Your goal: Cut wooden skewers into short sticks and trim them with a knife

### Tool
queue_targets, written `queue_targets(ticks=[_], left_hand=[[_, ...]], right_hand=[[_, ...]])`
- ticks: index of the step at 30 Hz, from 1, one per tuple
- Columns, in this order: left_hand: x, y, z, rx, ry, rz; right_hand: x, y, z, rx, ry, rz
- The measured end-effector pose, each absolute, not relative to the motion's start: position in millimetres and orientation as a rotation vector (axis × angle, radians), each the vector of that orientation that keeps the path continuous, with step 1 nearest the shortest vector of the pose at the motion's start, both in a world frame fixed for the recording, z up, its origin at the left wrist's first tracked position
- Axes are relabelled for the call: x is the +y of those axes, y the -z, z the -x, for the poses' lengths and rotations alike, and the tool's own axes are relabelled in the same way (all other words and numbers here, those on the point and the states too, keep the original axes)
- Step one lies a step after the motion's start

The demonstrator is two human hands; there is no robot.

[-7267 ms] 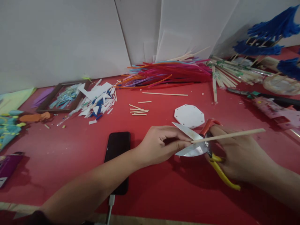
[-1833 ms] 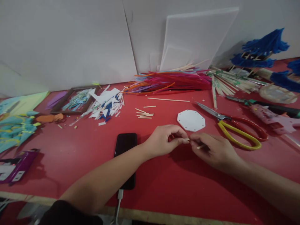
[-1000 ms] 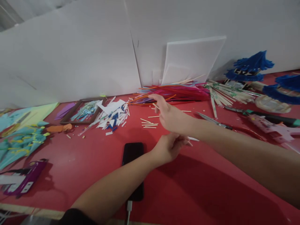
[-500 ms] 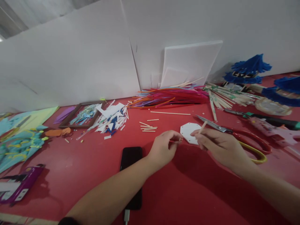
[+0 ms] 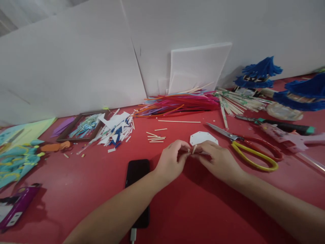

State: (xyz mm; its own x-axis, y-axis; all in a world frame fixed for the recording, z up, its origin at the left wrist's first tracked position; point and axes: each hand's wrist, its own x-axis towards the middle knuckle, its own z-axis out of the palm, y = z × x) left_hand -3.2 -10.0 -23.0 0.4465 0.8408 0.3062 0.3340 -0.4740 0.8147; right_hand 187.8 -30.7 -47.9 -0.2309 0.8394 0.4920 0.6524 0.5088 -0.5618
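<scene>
Wooden stick [image 5: 194, 149], just a stubby bit showing, is sitting in the right hand [image 5: 218, 162], pinched at the fingertips out over the middle of the desk [image 5: 83, 189], well in from the far edge. The left hand [image 5: 170, 160] is coming in close beside it, its fingers nearly meeting and pinching a pale bit [image 5: 189, 150]. Can't tell if that's the same stick or a separate one, since the fingers are hiding so much.

Progress-wise, it's looking part done to me: a handful of short pieces [image 5: 156, 139] are already lying in a loose bunch on the desk left of the hands, while one longer stick [image 5: 179, 121] is lying whole nearer the far edge. White octagon [image 5: 200, 137] is lying flat right behind the right hand, partly covered, with nothing standing on the part that's showing. Scissors [image 5: 235, 137] are lying to the right of it, not in either hand, so no cutting is happening right now.

As for which way it's pointing: the visible end is aiming toward the far edge, leaning a little to the right, with the long axis running back down into the fingers. How steeply it's tilting off the desk, no idea.
</scene>
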Motion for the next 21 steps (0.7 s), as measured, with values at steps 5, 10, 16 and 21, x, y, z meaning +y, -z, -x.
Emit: queue_targets(ticks=[5, 10, 16, 21], left_hand=[[-11, 19, 3, 1.01, -0.898, -1.981], [-14, 17, 4, 1.028, -0.924, -1.99], [-17, 19, 3, 1.036, -0.962, -2.003], [-19, 21, 2, 1.009, -0.991, -2.023]], right_hand=[[-27, 52, -188, -2.028, -0.242, 1.211], [-25, 52, -186, -2.121, -0.142, 1.132], [-32, 48, -181, -2.199, 0.027, 1.042], [-34, 49, -176, -2.222, 0.089, 1.052]])
